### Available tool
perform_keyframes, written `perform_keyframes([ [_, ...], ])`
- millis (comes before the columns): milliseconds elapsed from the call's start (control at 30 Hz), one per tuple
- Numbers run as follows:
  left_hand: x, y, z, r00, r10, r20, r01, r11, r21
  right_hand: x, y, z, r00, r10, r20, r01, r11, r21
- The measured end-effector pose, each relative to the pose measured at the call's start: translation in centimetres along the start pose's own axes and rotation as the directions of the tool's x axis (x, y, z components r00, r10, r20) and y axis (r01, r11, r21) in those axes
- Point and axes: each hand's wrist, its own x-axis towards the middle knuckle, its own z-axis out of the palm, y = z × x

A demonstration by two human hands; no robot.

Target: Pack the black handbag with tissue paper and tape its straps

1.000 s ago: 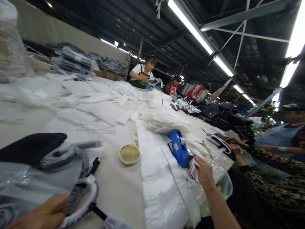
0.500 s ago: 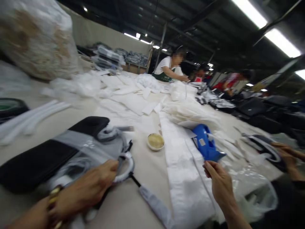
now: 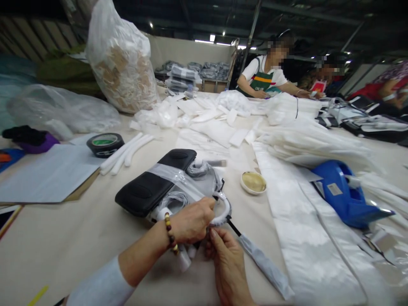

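A black padded piece lies on the table, bound with clear tape to a grey part and bundles of plastic-wrapped grey cord. At its right end sits a white wrapped ring. My left hand, with a beaded bracelet, is closed at the ring's left side and appears to grip it. Just below, my right hand has thumb and fingers pinched together against the left hand; what they hold is hidden. From the ring a black strap leads to a grey plastic-wrapped handle, pointing towards the lower right.
A small round dish stands beyond the ring. To the right are a blue tape dispenser and white plastic sleeves. Black tape and white foam tubes lie left. Co-workers stand at the far side.
My right hand has come left from beside the blue tape dispenser to my left hand. My left hand stays closed at the ring. The view has turned left and levelled.
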Motion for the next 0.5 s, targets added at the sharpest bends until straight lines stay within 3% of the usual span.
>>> perform_keyframes([
  [233,0.2,0.0,-0.2,1.0,-0.001,0.02,0.001,1.0,0.013,-0.1,-0.6,0.9,0.999,0.008,-0.052,-0.005,0.999,0.05],
  [500,0.4,-0.4,0.1,0.998,0.065,-0.02,-0.065,0.998,0.006,0.2,-1.2,1.7,0.991,0.115,-0.076,-0.105,0.987,0.119],
])
